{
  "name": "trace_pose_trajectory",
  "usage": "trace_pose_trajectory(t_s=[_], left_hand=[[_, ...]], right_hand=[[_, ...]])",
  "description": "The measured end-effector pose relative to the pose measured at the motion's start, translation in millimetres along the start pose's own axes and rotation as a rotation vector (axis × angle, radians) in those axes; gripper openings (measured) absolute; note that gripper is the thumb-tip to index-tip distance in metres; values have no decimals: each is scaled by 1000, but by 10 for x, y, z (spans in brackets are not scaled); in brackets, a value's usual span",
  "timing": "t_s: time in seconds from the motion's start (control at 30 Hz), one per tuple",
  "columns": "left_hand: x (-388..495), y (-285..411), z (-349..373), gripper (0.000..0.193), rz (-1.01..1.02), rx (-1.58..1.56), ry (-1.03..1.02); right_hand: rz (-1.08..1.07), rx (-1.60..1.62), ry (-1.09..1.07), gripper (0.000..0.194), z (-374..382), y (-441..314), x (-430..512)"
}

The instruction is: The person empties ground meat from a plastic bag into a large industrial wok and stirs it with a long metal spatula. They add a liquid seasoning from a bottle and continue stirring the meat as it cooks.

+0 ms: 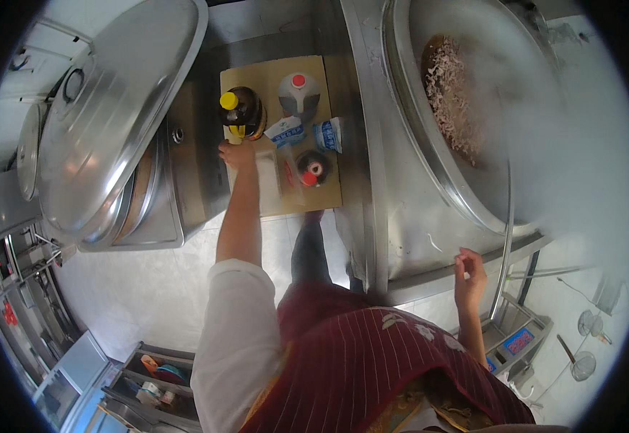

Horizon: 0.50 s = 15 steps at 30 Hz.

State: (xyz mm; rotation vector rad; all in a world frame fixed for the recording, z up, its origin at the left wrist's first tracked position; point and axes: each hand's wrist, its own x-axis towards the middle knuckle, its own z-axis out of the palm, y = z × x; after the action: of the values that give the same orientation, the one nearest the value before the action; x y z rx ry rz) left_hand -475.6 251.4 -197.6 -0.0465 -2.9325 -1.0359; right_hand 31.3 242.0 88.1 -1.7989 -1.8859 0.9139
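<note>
My left hand (237, 154) is at the left edge of a cardboard-coloured board (328, 200), just beside a dark jug with a yellow cap (249, 108). Its fingers are partly hidden, so whether they grip anything is unclear. On the same board are a jug with a red cap (299, 97), two blue-and-white packets (286, 131) (328, 135), a dark bottle with a red cap (313, 168) and a pale rectangular container or sheet (267, 173). My right hand (469, 273), fingers loosely bent and holding nothing visible, hovers near the front corner of the steel stove.
A large steaming wok (449, 184) holds shredded meat (452, 103) in brown liquid; a long metal handle (510, 200) crosses its rim. Large metal lids (125, 103) lean at left above a steel counter (181, 216). An open shelf unit (152, 379) stands low left.
</note>
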Motion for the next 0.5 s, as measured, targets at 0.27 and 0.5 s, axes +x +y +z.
trace_pose_trajectory(t_s=[0.27, 0.5], left_hand=[[912, 137, -114, 44, 107, -27, -860], [925, 491, -128, 26, 150, -471, -905]], right_hand=[[-97, 39, -480, 17, 1037, -1276, 567], [-433, 93, -598, 29, 1756, -2058, 1329]])
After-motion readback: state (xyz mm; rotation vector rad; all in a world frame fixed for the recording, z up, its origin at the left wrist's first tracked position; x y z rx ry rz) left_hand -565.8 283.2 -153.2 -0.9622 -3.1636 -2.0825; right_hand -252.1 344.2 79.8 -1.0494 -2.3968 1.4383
